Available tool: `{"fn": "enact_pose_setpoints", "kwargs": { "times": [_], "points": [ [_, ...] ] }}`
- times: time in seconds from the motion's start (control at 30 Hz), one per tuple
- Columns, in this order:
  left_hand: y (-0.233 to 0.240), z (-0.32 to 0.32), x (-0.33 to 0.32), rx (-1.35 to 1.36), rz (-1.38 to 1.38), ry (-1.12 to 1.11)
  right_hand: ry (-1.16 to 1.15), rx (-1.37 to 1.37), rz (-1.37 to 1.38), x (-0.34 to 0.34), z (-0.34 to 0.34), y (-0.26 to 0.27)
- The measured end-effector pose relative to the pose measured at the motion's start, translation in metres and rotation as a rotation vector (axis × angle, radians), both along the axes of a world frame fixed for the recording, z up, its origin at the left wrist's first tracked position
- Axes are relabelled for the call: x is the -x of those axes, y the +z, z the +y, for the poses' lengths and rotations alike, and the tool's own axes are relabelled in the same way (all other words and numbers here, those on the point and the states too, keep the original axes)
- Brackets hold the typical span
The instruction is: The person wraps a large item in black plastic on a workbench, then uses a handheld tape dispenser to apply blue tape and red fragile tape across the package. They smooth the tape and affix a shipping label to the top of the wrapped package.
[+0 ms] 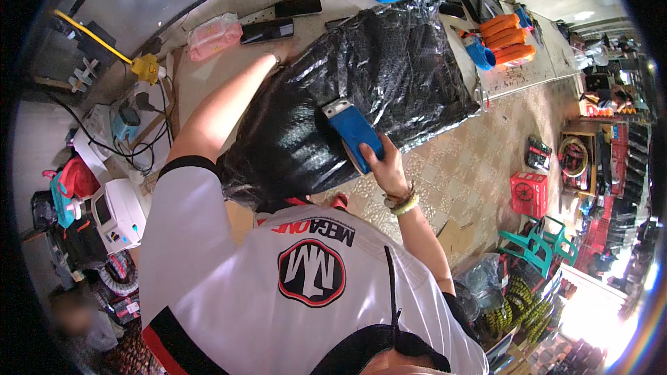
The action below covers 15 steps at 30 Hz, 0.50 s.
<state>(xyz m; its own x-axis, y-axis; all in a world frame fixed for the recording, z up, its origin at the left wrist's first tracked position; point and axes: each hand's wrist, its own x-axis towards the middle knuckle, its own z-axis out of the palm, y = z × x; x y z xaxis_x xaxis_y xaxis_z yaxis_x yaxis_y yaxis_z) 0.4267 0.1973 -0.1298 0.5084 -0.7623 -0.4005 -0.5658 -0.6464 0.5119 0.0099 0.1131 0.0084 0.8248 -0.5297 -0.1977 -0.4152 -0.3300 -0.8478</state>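
Observation:
A large bundle wrapped in glossy black plastic (pixel 396 52) lies across the worktop and hangs over its near edge against my shirt. My right hand (pixel 388 169) grips a blue hand-held tape dispenser (pixel 357 127), its metal end resting on or just above the wrap. At the bundle's far left edge is my left hand (pixel 289 53), blurred and partly lost against the black plastic. Whether its fingers hold the wrap is not clear. Just beyond that hand lies a dark phone-like slab (pixel 267 30), with a pink soft pack (pixel 214 37) beside it.
Orange rolled bundles (pixel 504 39) and another blue tape dispenser (pixel 480 54) sit at the worktop's right. A yellow power adapter (pixel 146 69) with cables hangs at left, above a white printer-like machine (pixel 119 213). Green plastic chairs (pixel 536 245) and a red box (pixel 529 194) stand on the right.

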Motion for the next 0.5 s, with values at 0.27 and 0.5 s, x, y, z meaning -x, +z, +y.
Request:
{"fn": "enact_pose_setpoints", "kwargs": {
  "times": [0.27,0.5],
  "points": [
    [0.103,0.008,0.129,0.282,-0.278,0.129,-0.01,0.062,-0.022,-0.003,0.007,0.019],
    [0.095,0.016,0.126,0.285,-0.351,0.228,0.012,-0.012,0.226,0.159,0.0,0.023]
  ]
}}
